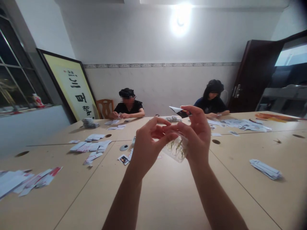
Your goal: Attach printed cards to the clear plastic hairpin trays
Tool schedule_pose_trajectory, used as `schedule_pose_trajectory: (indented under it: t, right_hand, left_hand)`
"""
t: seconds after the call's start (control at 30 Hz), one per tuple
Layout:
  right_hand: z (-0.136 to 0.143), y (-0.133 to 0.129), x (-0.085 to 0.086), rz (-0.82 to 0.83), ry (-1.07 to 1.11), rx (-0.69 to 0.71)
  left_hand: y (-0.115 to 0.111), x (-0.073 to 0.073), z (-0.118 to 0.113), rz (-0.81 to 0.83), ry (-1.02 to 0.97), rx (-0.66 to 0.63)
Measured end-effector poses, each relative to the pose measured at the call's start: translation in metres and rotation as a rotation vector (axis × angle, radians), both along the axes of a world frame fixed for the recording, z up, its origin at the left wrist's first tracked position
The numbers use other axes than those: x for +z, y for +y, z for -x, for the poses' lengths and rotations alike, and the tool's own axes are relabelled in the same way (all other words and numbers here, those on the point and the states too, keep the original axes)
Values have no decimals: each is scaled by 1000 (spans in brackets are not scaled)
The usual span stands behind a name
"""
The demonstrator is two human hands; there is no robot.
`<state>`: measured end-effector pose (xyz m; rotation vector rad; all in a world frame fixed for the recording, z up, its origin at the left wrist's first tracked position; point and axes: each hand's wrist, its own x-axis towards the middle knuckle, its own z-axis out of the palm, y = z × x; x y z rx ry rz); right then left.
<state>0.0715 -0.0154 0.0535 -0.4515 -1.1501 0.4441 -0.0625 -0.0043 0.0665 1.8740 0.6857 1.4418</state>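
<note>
Both hands are raised above the table, close together. Between them is a small clear plastic box [177, 150] with several thin gold, hook-shaped pieces inside. My left hand [153, 140] is closed, its thumb and fingertips pinching the upper edge of the box. My right hand [198, 135] grips the box's right side. A small printed card [180, 111], dark with a pale corner, sticks out by the raised index finger of that hand. Fingers cover the top of the box, so I cannot tell whether its lid is closed.
Paper slips [91, 147] and more papers [26, 182] lie on the left. A folded paper bundle [265, 169] rests at right. Small printed cards [124, 159] lie beyond my left wrist. Two people sit across the table [163, 198], near a paper pile [242, 124].
</note>
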Motion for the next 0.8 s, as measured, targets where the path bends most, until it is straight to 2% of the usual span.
schedule_pose_trajectory:
  t: [0.27, 0.5, 0.7, 0.8]
  right_hand:
    - [0, -8, 0, -25, 7, 13]
    - [-2, -13, 2, -38, -54, 6]
    - [-12, -13, 6, -161, 57, -261]
    - [-21, -12, 11, -153, 117, -311]
  left_hand:
    - [-4, 1, 4, 41, -22, -80]
    - [-2, -2, -3, 26, -15, -58]
    - [1, -4, -10, -15, 34, 31]
    - [11, -6, -9, -41, 58, 100]
